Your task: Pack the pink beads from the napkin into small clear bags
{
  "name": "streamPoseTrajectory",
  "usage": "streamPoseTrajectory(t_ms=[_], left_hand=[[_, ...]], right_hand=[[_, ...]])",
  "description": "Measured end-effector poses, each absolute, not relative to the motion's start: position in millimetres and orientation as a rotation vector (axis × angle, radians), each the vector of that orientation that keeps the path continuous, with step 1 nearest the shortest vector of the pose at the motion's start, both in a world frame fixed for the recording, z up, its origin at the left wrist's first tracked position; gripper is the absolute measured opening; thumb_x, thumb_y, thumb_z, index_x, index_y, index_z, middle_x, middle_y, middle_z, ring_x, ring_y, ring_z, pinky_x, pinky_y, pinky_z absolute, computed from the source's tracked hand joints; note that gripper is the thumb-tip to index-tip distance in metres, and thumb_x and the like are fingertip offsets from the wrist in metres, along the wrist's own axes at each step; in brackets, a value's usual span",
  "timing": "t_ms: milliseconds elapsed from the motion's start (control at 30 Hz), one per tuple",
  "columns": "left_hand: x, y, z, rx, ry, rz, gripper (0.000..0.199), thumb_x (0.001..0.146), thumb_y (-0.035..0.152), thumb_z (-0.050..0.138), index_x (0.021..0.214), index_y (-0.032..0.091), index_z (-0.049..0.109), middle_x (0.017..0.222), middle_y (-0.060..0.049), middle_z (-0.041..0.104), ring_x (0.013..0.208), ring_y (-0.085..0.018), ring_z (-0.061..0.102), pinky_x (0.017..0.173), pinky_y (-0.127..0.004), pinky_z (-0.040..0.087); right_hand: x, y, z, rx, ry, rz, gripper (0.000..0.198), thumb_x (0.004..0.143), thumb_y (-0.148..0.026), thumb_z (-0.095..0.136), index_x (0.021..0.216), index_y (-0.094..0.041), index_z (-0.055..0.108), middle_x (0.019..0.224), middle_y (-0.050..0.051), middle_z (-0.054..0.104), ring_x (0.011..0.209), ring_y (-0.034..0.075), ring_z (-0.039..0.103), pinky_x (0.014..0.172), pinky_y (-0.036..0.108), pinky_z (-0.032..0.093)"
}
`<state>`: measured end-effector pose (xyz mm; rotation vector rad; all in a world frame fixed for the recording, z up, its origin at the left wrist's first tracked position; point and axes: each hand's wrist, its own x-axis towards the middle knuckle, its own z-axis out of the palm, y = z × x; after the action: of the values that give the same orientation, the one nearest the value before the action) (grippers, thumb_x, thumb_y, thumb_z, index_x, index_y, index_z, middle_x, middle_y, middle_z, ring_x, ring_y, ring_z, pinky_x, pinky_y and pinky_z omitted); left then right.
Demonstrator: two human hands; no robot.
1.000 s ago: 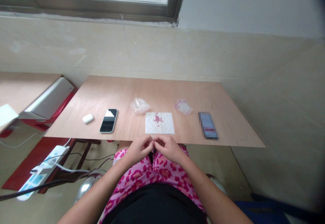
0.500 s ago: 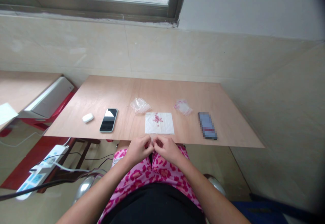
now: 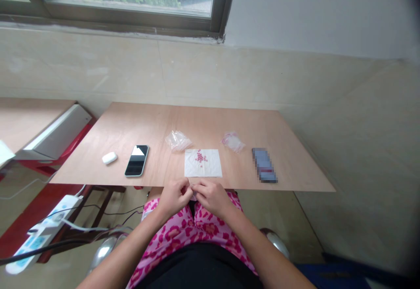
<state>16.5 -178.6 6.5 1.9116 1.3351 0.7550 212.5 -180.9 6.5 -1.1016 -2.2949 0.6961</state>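
Brought together at the near edge of one wooden table (image 3: pixel 229 120), above pink patterned trousers (image 3: pixel 177 238): two bare hands, left (image 3: pixel 173 197) and right (image 3: pixel 211 196), with fingers curled inward and fingertips meeting. Cannot tell whether clenched on anything; a small pale patch just visible between the fingertips, too indistinct to name.

Just beyond the grip, flat on the wood, one white sheet (image 3: pixel 212 170), and on it one cluster of pink beads (image 3: pixel 200 157), well over a dozen, too tiny and crowded for an exact count. Farther out, two crumpled clear plastic bags: one bag (image 3: pixel 178 141) ahead and left of the grip, another bag (image 3: pixel 232 142) ahead and right, with a pinkish edge. To either side of the grip, two phones: a dark-screened phone (image 3: pixel 137 161) on the left and a pixelated phone (image 3: pixel 264 165) on the right, screen unreadable. Beyond the left-hand phone, one small white case (image 3: pixel 109 158).

Below and left of the grip, one white power strip (image 3: pixel 46 234), partly crossed by a black cable. Far left, a second table (image 3: pixel 29 116), cut off by the frame. Hidden from view: palms and undersides of the fingers.
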Motion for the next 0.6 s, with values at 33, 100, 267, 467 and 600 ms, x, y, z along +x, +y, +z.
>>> streamPoseTrajectory(t_ms=[33,100,267,467,600], left_hand=[[16.8,-179.2,6.2,1.924,1.337,0.749,0.026,0.086,0.024,0.053,0.062,0.021,0.043,0.057,0.002,0.048,0.055,-0.015,0.048,0.057,-0.027,0.028],[17.5,-180.9,5.4,1.953,1.341,0.733,0.026,0.086,0.024,0.053,0.063,0.021,0.042,0.058,0.002,0.048,0.055,-0.015,0.049,0.057,-0.027,0.028],[18.7,-183.0,3.7,1.980,1.360,0.714,0.024,0.087,0.021,0.053,0.065,0.021,0.043,0.059,0.002,0.051,0.057,-0.015,0.050,0.057,-0.027,0.030],[16.3,-182.9,3.7,1.995,1.317,0.730,0.025,0.092,0.023,0.053,0.067,0.021,0.049,0.062,0.001,0.054,0.058,-0.015,0.052,0.058,-0.027,0.036],[15.2,-182.3,11.7,2.086,1.200,0.840,0.008,0.093,0.027,0.058,0.095,0.020,0.061,0.097,-0.008,0.066,0.089,-0.022,0.065,0.079,-0.032,0.050]], right_hand=[[211.9,-182.0,7.5,-1.104,-2.324,0.652,0.020,0.094,-0.014,0.057,0.102,-0.022,0.073,0.099,0.008,0.070,0.092,0.022,0.063,0.080,0.031,0.047],[209.9,-184.5,9.4,-1.109,-2.350,0.601,0.016,0.092,-0.014,0.058,0.094,-0.021,0.072,0.094,0.008,0.069,0.090,0.023,0.062,0.080,0.032,0.047],[206.9,-187.4,7.8,-1.095,-2.339,0.629,0.008,0.090,-0.016,0.062,0.088,-0.021,0.068,0.092,0.007,0.069,0.088,0.023,0.063,0.080,0.032,0.048],[210.6,-184.5,1.5,-1.089,-2.320,0.763,0.011,0.094,-0.016,0.061,0.089,-0.020,0.070,0.090,0.006,0.070,0.082,0.021,0.064,0.076,0.029,0.049],[213.7,-182.0,6.7,-1.057,-2.211,0.879,0.017,0.094,-0.011,0.058,0.095,-0.020,0.072,0.101,0.006,0.071,0.091,0.020,0.065,0.084,0.029,0.050]])
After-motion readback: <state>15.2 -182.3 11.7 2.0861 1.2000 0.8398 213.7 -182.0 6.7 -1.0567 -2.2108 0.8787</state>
